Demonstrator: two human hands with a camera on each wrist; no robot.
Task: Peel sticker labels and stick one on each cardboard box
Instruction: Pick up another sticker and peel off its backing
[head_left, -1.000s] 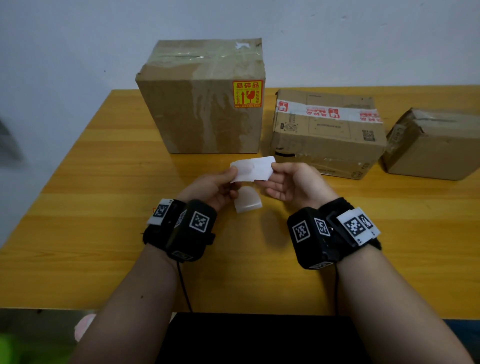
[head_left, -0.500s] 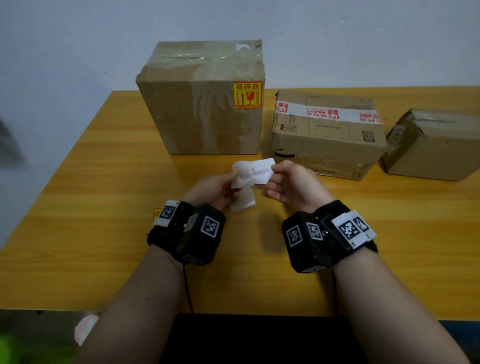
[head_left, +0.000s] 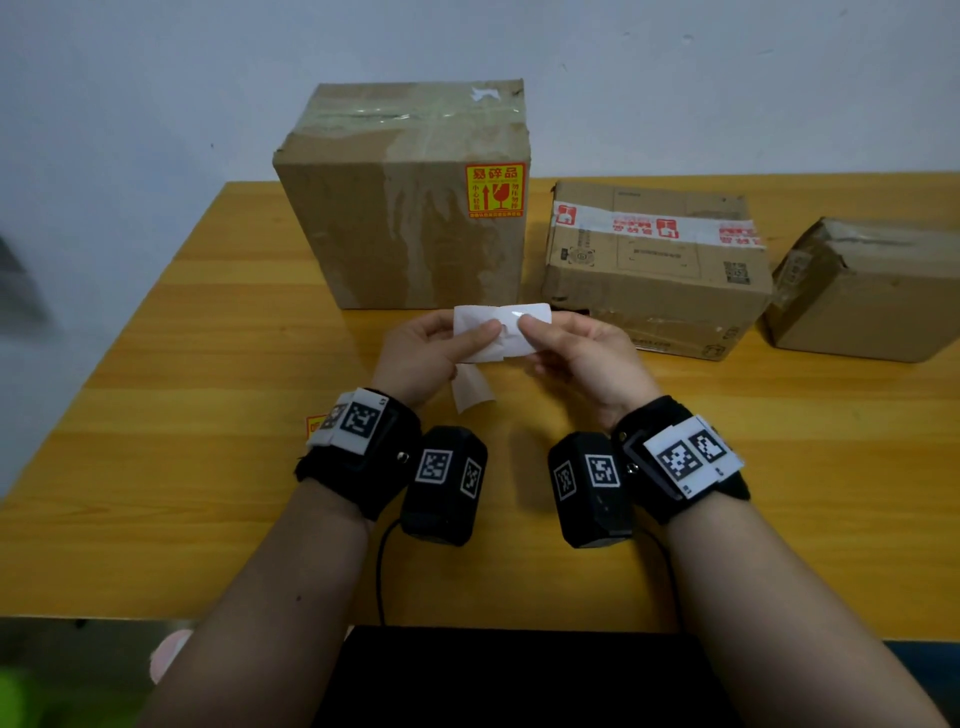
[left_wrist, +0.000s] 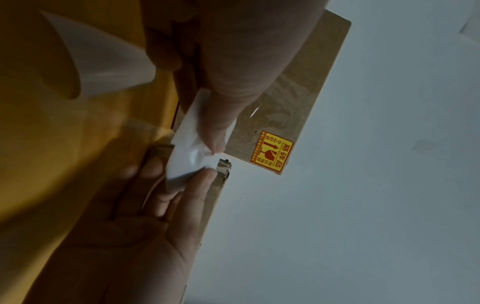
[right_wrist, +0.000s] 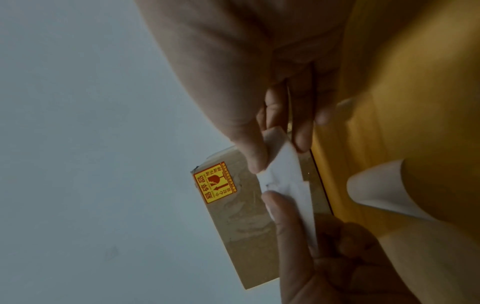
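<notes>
Both hands hold a white label strip (head_left: 530, 313) above the table, in front of the boxes. My left hand (head_left: 480, 336) pinches its left half and my right hand (head_left: 530, 332) its right half, thumbs on top and almost touching. A loose curled tail (head_left: 471, 397) of the strip hangs under the left hand. The wrist views show the strip (left_wrist: 191, 153) (right_wrist: 287, 174) creased between the thumbs. The big cardboard box (head_left: 395, 218) carries a yellow-and-red sticker (head_left: 495, 189). The printed faces of the labels are hidden.
A lower box (head_left: 654, 270) with red-and-white tape stands right of the big one, and a third plain box (head_left: 872, 296) at the far right. A small yellow sticker (head_left: 313, 427) lies on the wooden table (head_left: 208, 364) behind my left wrist. A pale wall stands behind.
Both thumbs have slid toward the middle of the strip, which now lies flatter. The hanging tail has shifted left under my left hand. The boxes have not moved.
</notes>
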